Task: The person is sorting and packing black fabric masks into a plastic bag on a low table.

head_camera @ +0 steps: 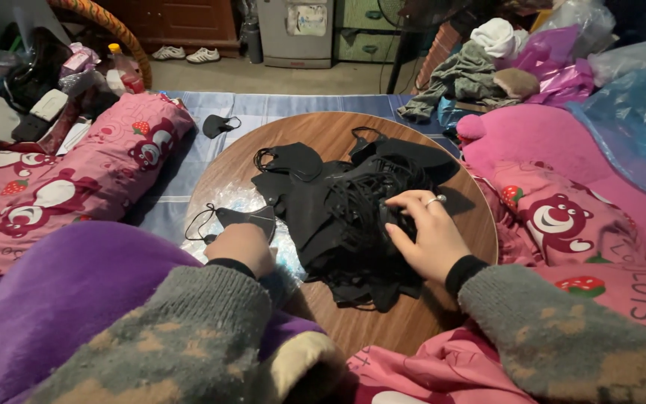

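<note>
A heap of black face masks [353,202] with tangled ear loops lies on a round wooden table [315,131]. My right hand [424,232], wearing a ring, rests on the heap's right side with its fingers pressed into the masks. My left hand [242,247] is at the table's left edge, its fingers on a single black mask [244,218] that lies on a clear plastic wrapper [244,198]. Whether the left hand grips that mask is hidden by the hand itself. Both arms wear grey knitted sleeves.
One stray black mask [218,125] lies on the blue mat behind the table. A pink bear-print blanket [61,179] is at left, pink cushions [562,217] at right, and a purple blanket [69,292] covers my lap. Clothes [465,75] are piled at the back right.
</note>
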